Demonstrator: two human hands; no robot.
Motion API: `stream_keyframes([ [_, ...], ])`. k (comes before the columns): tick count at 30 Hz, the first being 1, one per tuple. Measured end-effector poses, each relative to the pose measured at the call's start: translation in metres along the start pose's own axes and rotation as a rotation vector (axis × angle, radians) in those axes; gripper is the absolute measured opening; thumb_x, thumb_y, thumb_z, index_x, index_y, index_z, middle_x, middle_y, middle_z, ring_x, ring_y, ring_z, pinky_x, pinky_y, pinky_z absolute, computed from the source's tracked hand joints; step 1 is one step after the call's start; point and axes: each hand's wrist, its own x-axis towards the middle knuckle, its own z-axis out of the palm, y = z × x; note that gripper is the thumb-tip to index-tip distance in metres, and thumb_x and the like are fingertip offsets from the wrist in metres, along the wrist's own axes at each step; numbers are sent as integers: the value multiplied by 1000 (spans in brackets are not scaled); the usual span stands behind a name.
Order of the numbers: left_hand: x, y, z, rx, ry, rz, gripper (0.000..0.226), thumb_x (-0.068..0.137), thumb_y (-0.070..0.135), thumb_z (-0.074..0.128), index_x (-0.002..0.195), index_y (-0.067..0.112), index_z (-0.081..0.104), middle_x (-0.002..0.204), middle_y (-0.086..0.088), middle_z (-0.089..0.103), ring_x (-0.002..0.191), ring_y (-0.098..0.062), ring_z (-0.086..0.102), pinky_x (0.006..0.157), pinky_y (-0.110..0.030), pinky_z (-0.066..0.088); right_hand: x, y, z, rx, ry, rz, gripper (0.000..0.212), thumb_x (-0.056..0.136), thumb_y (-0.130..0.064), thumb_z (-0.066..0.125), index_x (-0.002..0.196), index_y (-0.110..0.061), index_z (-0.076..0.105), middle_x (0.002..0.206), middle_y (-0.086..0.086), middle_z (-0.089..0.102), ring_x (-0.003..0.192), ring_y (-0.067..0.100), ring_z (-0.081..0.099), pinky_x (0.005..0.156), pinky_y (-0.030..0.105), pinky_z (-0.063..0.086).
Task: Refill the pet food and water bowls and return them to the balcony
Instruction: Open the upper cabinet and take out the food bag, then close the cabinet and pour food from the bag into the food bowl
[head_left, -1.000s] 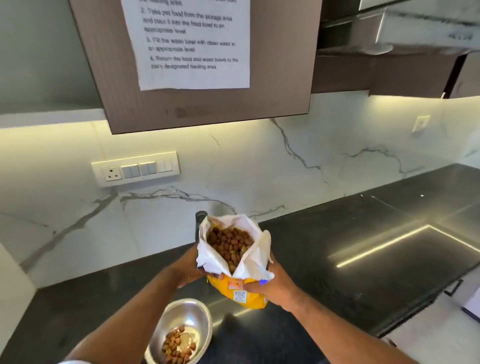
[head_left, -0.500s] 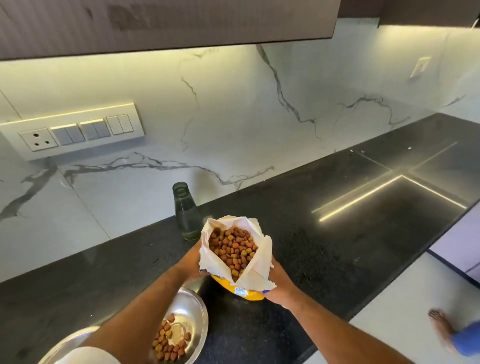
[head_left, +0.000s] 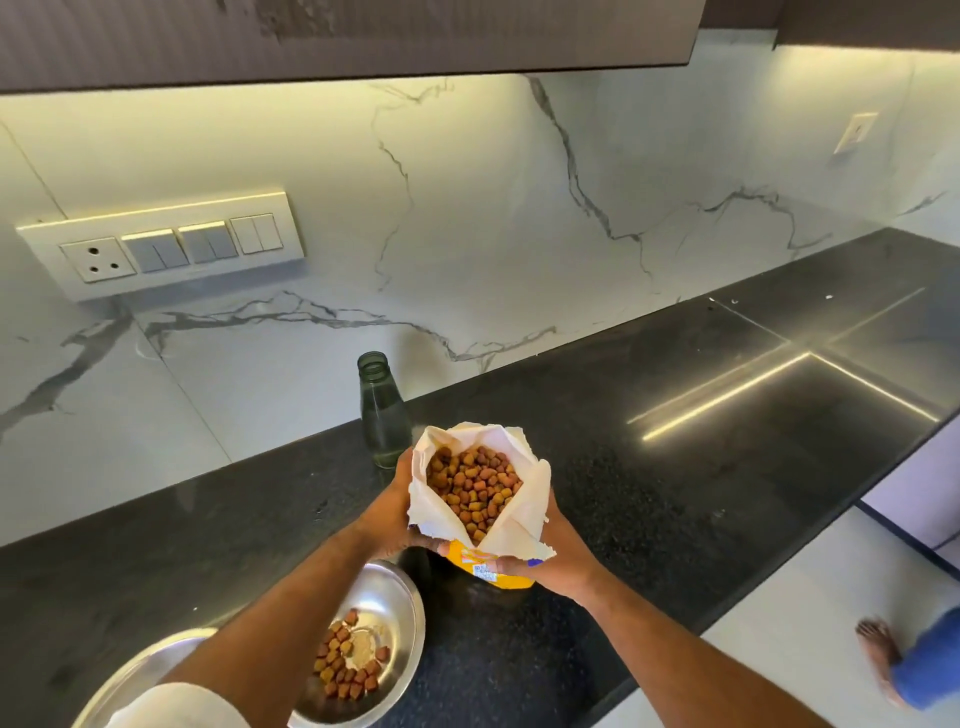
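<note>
An open yellow-and-white pet food bag (head_left: 519, 519), full of brown kibble, is held upright over the black counter (head_left: 675, 493). My left hand (head_left: 395, 514) grips its left side and my right hand (head_left: 550, 561) grips its lower right. Below my left forearm sits a steel food bowl (head_left: 395, 613) with a small heap of kibble in it. A second steel bowl (head_left: 140, 670) lies to its left, mostly hidden by my arm and sleeve. A green glass bottle (head_left: 382, 410), uncapped, stands just behind the bag by the wall.
A marble backsplash with a switch and socket panel (head_left: 161, 249) rises behind the counter. Dark wall cabinets (head_left: 363, 36) hang overhead. The counter's front edge runs diagonally at right, with pale floor beyond and another person's bare foot (head_left: 878, 654) at the lower right.
The view has tilted downward, so the taped instruction sheet has left the frame and both bowls and the bottle show more fully. The bag stays upright in both hands.
</note>
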Motion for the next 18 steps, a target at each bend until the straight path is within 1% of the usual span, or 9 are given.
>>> stream_keyframes([
  [1,-5,-4,-2,6,-5,-9,151,54,43,100,160,29,-6,154,9,37,141,-13,40,120,-51,37,1,9,-2,5,14,-20,120,65,-21,98,155,-31,18,152,-6,45,140,4,47,116,40,46],
  [2,-14,-3,-6,-4,0,-34,156,53,38,102,159,36,-14,157,8,33,143,-14,37,120,-49,36,-4,3,-3,10,51,-33,135,60,-29,101,159,-34,9,158,-5,40,144,8,44,118,45,44],
  [4,-39,13,-14,-61,82,-12,164,46,45,102,156,46,-19,163,1,27,150,-22,32,120,-51,36,-7,-9,-3,17,125,-49,159,46,-52,102,164,-32,-3,169,-8,19,154,8,28,124,48,34],
  [6,-64,27,-21,-88,162,3,165,39,58,99,157,47,-16,168,-5,20,154,-27,24,120,-52,36,-9,-31,-2,0,213,-97,168,37,-67,98,164,-30,-4,173,-9,5,158,6,14,128,48,25],
  [7,-80,35,-25,-105,226,13,165,38,61,98,159,45,-13,169,-6,16,156,-28,21,120,-52,36,-13,-45,-1,-7,247,-134,167,36,-68,97,164,-33,-4,173,-10,6,158,7,13,128,48,25],
  [9,-111,47,-29,-130,345,34,160,40,68,94,161,41,-8,171,-6,11,157,-25,17,121,-48,34,-25,-77,2,-89,315,-210,156,39,-67,94,163,-34,6,171,-9,16,154,8,21,126,46,28],
  [12,-157,65,-35,-83,570,72,143,52,73,86,162,34,3,169,-3,19,154,-19,25,123,-43,31,-40,-124,12,-284,427,-407,124,56,-77,78,158,-25,32,163,-2,37,147,15,36,121,50,33],
  [15,-207,93,-40,-8,819,105,121,69,73,75,161,31,10,167,2,25,151,-14,31,121,-43,36,-53,-173,33,-403,408,-659,102,77,-88,54,152,-20,44,159,-1,45,147,19,40,119,56,30],
  [18,-256,123,-46,80,1026,146,114,72,84,61,160,29,13,166,2,28,150,-15,34,118,-47,39,-69,-231,61,-422,347,-898,94,85,-84,52,152,-18,46,159,1,46,147,22,43,114,55,36],
])
